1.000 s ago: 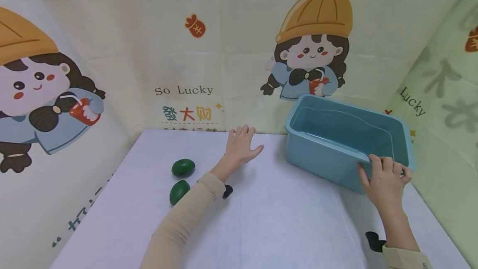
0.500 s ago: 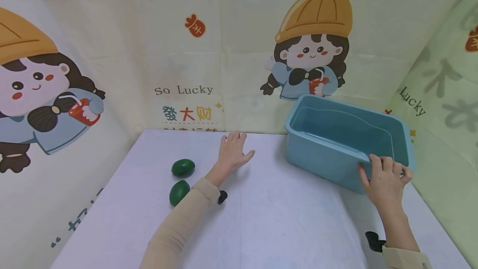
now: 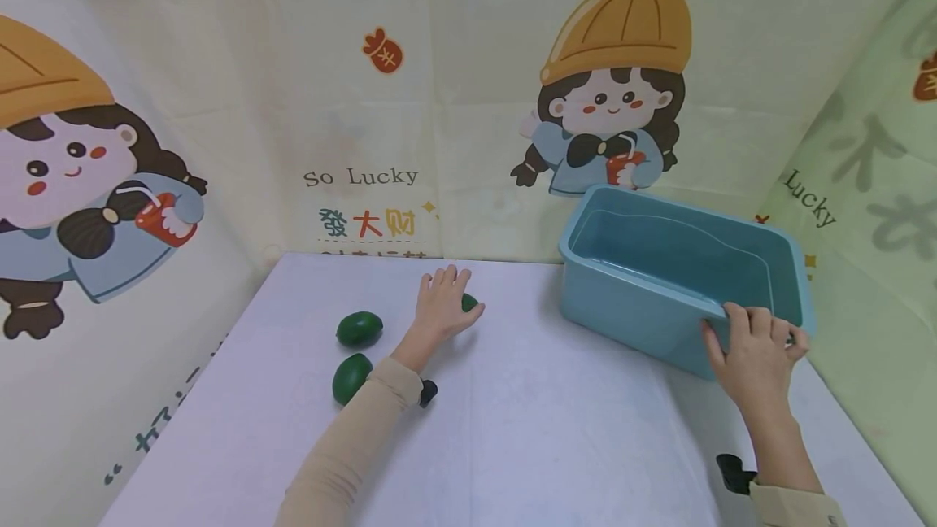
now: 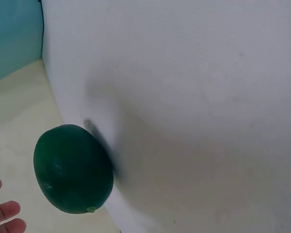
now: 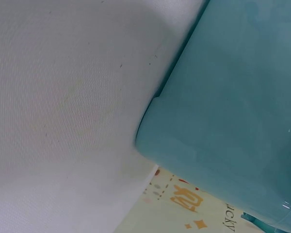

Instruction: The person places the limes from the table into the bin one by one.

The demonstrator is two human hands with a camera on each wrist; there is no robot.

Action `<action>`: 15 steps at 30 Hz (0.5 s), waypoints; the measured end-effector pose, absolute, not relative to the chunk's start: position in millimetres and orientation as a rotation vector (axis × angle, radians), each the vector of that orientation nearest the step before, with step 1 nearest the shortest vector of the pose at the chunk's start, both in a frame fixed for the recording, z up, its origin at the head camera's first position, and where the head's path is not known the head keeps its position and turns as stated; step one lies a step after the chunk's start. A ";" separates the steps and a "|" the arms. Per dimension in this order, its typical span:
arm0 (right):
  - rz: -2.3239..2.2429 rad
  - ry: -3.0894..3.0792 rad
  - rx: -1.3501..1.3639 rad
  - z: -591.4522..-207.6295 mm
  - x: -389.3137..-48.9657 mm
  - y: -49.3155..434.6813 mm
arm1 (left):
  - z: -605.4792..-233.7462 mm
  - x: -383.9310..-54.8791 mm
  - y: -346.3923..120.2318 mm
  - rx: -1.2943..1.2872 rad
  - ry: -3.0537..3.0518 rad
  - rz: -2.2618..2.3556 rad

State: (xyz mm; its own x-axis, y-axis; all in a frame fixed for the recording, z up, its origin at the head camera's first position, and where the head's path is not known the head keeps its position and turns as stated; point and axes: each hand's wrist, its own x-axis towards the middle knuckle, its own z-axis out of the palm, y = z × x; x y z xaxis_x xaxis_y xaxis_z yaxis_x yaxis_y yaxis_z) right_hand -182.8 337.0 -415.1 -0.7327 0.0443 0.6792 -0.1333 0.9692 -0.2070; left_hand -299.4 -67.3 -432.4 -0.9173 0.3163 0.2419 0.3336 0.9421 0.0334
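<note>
My left hand [image 3: 437, 309] reaches over the far middle of the table, fingers spread and thumb out to the right. A dark green lime [image 3: 469, 302] shows between its thumb and index finger, mostly hidden behind the hand. In the left wrist view the same lime [image 4: 72, 170] stands apart from the fingertips [image 4: 6, 209] at the lower left. Two more limes lie left of that forearm, the farther lime [image 3: 359, 329] and the nearer lime [image 3: 352, 378]. My right hand [image 3: 760, 360] grips the front right rim of a blue plastic bin [image 3: 629, 299], fingers over the edge and thumb outside.
The bin stands at the back right of the white table [image 3: 542, 429], against the printed cloth backdrop [image 3: 483, 128]. No limes show on the visible part of its inside. A dark strap piece [image 3: 734, 474] sits at the right wrist.
My left hand has drawn back and to the left, bringing a third lime into view beside its thumb. The right hand and the bin have stayed still.
</note>
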 end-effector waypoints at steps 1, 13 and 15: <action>0.313 -2.370 0.067 -415.4 -182.9 337.4 | -433.0 -299.3 -68.6 -0.488 -2.864 -0.112; 0.316 -2.345 0.083 -416.8 -182.7 338.6 | -439.1 -302.2 -83.1 -0.498 -2.889 -0.142; 0.315 -2.349 0.083 -416.9 -182.4 338.5 | -440.1 -303.0 -84.9 -0.497 -2.905 -0.151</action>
